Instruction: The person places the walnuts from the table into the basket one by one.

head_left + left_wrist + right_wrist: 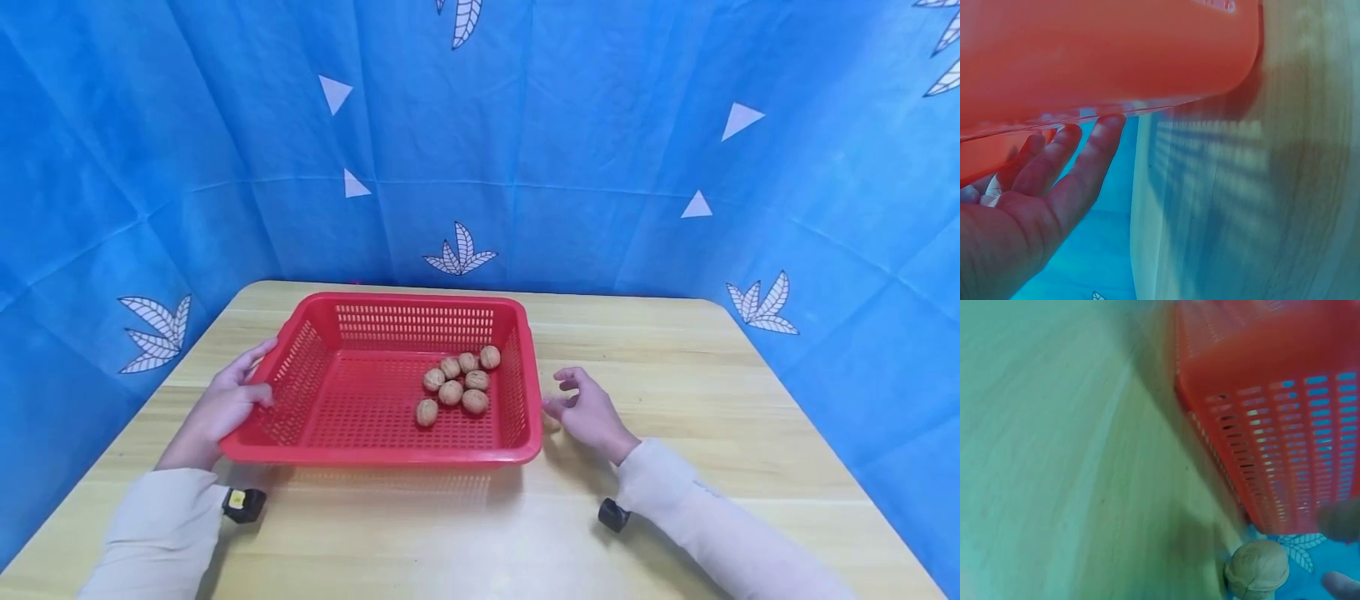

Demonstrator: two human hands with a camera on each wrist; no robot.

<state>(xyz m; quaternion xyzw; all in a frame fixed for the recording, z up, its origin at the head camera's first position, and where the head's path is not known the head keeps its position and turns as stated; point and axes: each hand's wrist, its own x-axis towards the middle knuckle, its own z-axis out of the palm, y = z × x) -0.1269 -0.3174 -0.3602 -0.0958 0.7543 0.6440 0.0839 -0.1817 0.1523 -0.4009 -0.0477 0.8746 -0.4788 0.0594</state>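
A red plastic basket (382, 457) with slotted walls has several walnuts (451, 392) lying in its right half. My left hand (221, 408) grips its left rim; in the left wrist view, fingers (1088, 165) reach up under the rim's edge, and the thumb is hidden there. Just outside the basket's right wall is my right hand (588, 414), its fingers apart and loosely bent. In the right wrist view a single walnut (1257, 567) is outside the basket, with blurred fingertips (1342, 586) close to it and a gap between.
The basket stands on a light wooden table (637, 350), its shadow falling on the front side. Blue cloth (585, 150) with leaf and triangle prints hangs behind and around the table. A small black device (243, 505) is worn at the left wrist, another (613, 515) at the right.
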